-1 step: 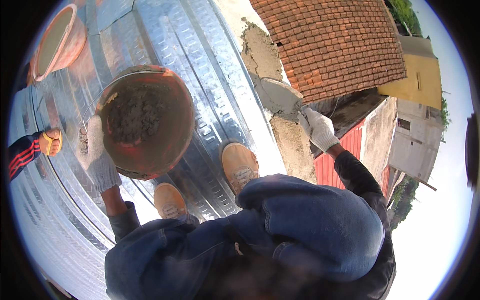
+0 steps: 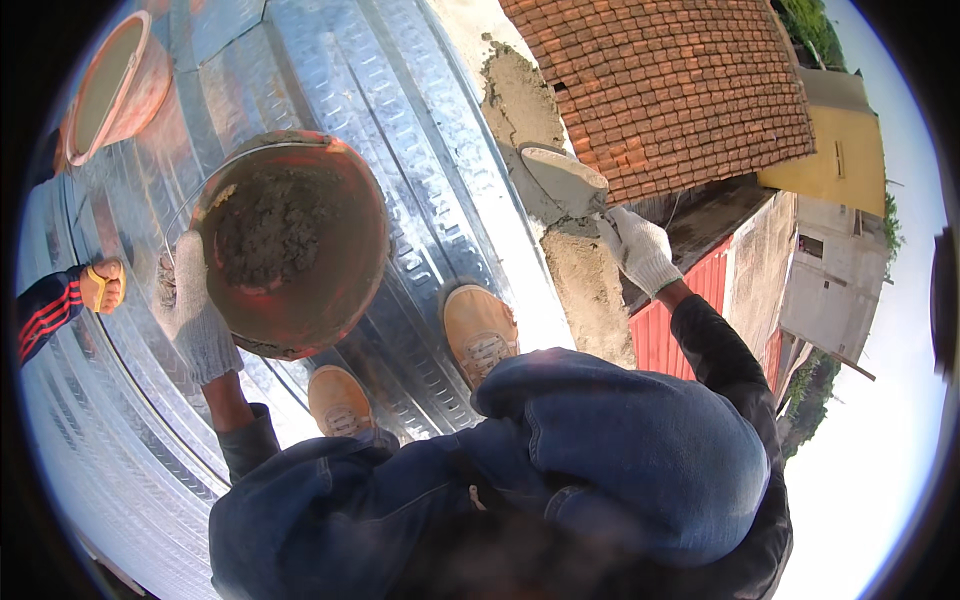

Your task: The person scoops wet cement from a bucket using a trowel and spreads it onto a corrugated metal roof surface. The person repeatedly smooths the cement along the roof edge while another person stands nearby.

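Observation:
In a white knit glove, my left hand [image 2: 192, 310] grips the left rim of a reddish-orange bucket [image 2: 345, 285], with the thumb upward and the fingers at its outer side. Grey wet mortar [image 2: 270, 230] lies inside, and the bucket's thin wire handle [image 2: 200, 188] rests along the far left rim. My right hand [image 2: 640, 248], also gloved, is closed around the handle of a trowel, mostly hidden by the fingers. Smeared with mortar, the trowel's blade [image 2: 567, 182] is over the mortar-covered top of the wall [image 2: 522, 95].
Ribbed metal decking [image 2: 400, 150] lies under my shoes [image 2: 480, 335]. A second bucket [image 2: 145, 95] stands far left, near another person's sandalled foot [image 2: 102, 285]. Past the wall are a tiled roof [image 2: 670, 90], red corrugated sheeting [image 2: 682, 310] and lower buildings.
The trowel blade has tilted and shifted slightly, so more of its edge shows above the mortar. My right hand has moved a little with it. My left hand and the bucket stay put.

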Demonstrator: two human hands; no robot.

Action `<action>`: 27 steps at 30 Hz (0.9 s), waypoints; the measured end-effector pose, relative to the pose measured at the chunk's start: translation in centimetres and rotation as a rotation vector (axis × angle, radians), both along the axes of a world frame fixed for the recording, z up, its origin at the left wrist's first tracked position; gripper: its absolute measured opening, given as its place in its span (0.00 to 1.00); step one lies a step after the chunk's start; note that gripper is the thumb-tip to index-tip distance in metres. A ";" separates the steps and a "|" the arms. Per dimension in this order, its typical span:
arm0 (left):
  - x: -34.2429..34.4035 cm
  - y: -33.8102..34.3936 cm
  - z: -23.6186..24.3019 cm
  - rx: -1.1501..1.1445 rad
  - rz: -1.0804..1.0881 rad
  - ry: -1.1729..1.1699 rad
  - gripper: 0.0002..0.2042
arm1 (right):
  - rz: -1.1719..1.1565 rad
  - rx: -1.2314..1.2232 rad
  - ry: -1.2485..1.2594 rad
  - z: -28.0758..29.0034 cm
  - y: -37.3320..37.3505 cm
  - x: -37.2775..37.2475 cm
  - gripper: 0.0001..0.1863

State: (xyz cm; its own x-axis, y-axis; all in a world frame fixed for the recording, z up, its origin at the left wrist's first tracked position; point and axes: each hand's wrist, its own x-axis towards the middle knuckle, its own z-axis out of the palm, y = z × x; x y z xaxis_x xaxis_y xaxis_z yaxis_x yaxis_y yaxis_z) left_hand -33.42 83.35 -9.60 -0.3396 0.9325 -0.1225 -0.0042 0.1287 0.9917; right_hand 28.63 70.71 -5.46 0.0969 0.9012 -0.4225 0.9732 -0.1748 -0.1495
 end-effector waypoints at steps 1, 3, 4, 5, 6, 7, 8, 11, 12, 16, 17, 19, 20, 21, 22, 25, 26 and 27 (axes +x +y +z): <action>-0.5 0.2 0.1 -0.004 -0.016 0.019 0.14 | 0.028 0.095 -0.005 0.1 1.5 -0.1 0.14; -0.6 0.9 -0.2 -0.005 -0.046 0.038 0.14 | 0.161 0.084 -0.128 -0.6 4.6 1.9 0.17; -0.3 1.1 0.0 -0.002 -0.053 0.046 0.14 | 0.260 0.128 -0.166 -1.4 6.2 2.9 0.18; 0.0 1.2 0.4 -0.002 -0.057 0.062 0.14 | 0.286 0.135 -0.155 -1.6 8.3 2.9 0.20; 0.4 1.2 0.7 0.002 -0.061 0.076 0.14 | 0.344 0.162 -0.134 -1.8 10.1 3.2 0.20; 1.0 1.3 0.9 0.007 -0.069 0.089 0.14 | 0.404 0.185 -0.115 -2.0 11.8 3.6 0.21; 1.5 0.8 1.3 0.007 -0.081 0.100 0.14 | 0.409 0.185 -0.134 -2.5 13.7 3.8 0.19; 2.8 0.5 2.5 0.003 -0.093 0.147 0.14 | 0.479 0.205 -0.202 -3.0 18.0 3.9 0.17; 3.2 0.3 3.1 -0.012 -0.093 0.160 0.14 | 0.491 0.225 -0.177 -3.1 19.0 3.7 0.17; 2.6 -0.2 3.5 -0.057 -0.071 0.302 0.14 | 0.433 0.223 -0.138 -3.3 23.9 1.8 0.19; 2.7 -0.1 3.3 -0.062 -0.063 0.349 0.14 | 0.422 0.225 -0.140 -3.2 25.0 1.5 0.20; 3.6 0.6 4.0 -0.096 -0.086 0.238 0.14 | 0.419 0.167 -0.103 -4.8 27.5 2.5 0.23; 3.8 0.9 4.6 -0.112 -0.087 0.190 0.14 | 0.426 0.144 -0.078 -5.2 28.3 2.5 0.24; 3.7 0.9 4.5 -0.113 -0.084 0.205 0.14 | 0.409 0.132 0.010 -5.4 28.1 2.8 0.25; 3.6 0.8 4.2 -0.115 -0.074 0.222 0.14 | 0.399 0.118 0.101 -5.3 28.0 2.7 0.25; 3.3 0.4 4.1 -0.085 -0.071 0.236 0.14 | 0.341 -0.069 0.167 -3.4 26.3 2.6 0.24; 3.3 0.2 4.2 -0.070 -0.072 0.232 0.14 | 0.329 -0.139 0.172 -2.3 25.2 2.3 0.24; 3.3 0.0 4.4 -0.069 -0.079 0.195 0.14 | 0.317 -0.208 0.175 -1.4 24.2 2.1 0.23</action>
